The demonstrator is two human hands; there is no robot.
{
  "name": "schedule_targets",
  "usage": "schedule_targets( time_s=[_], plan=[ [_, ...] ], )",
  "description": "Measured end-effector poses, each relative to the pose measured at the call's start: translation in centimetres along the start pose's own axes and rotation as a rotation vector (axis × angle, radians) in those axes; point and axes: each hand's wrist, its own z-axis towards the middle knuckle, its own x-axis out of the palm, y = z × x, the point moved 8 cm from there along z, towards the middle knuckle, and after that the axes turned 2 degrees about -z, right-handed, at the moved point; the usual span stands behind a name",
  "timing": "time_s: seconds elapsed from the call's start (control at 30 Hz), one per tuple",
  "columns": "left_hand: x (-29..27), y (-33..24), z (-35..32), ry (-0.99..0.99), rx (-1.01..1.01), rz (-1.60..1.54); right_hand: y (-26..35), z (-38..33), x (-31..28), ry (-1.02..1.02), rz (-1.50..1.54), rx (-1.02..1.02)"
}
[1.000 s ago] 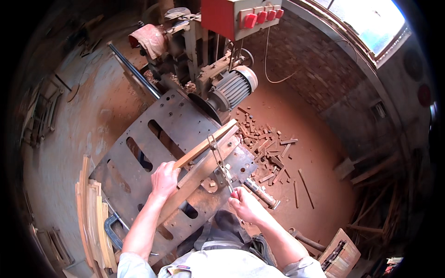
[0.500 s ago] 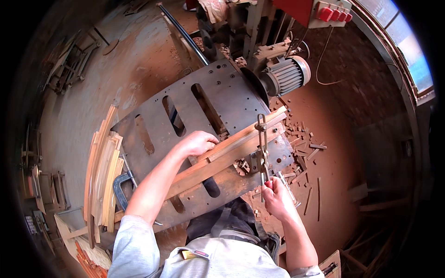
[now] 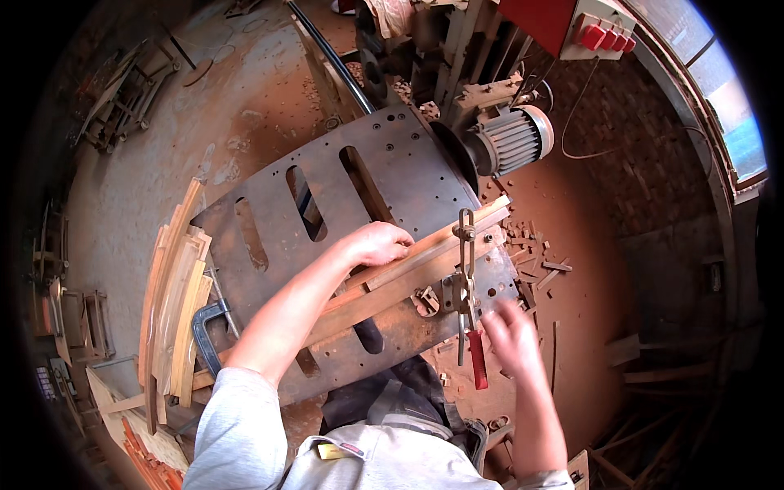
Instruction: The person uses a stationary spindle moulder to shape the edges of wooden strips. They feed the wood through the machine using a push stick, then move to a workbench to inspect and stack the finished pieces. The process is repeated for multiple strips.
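head | step: clamping | left hand (image 3: 377,243) flat, pressing strip (image 3: 425,253) on steel table (image 3: 269,212), against jig | right hand (image 3: 513,336) blurred, loosely open, beside red-handled clamp (image 3: 468,304), holding nothing seen | next, likely: firm hold, lever thrown

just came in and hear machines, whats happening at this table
A person stands at a slotted metal machine table. Their left hand presses down on a long wooden strip lying across the table under a toggle clamp. Their right hand, blurred, is right beside the clamp's red handle; whether it grips it is unclear. A stack of curved wooden pieces sits at the table's left edge, and offcuts litter the floor.
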Motion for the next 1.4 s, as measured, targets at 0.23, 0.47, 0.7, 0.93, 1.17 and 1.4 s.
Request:
schedule_targets(
  time_s=[0.23, 0.47, 0.7, 0.93, 1.17, 1.4],
  plan=[
    [0.0, 0.9, 0.6, 0.011, -0.054, -0.23, -1.7, 15.8, -2.7, -0.254, 0.036, -0.074],
    [-0.4, 1.1, 0.9, 0.0, -0.023, -0.256, -2.4, 17.9, -0.3, -0.159, 0.479, -0.078],
    [-0.8, 1.1, 1.0, -0.004, -0.049, -0.293, -2.5, 18.8, 0.1, -0.13, 0.369, -0.06],
    [-1.5, -0.2, -0.2, -0.201, 0.009, -0.037, -2.2, 19.1, 0.5, -0.172, 0.299, -0.111],
    [-0.1, -5.0, -4.0, -0.537, 0.053, 0.28, -2.1, 19.3, 0.7, -0.219, 0.219, -0.058],
    [2.4, -7.1, -5.3, -0.603, 0.101, 0.596, 5.2, 5.9, -2.0, -0.031, 0.139, -0.138]
  ],
)
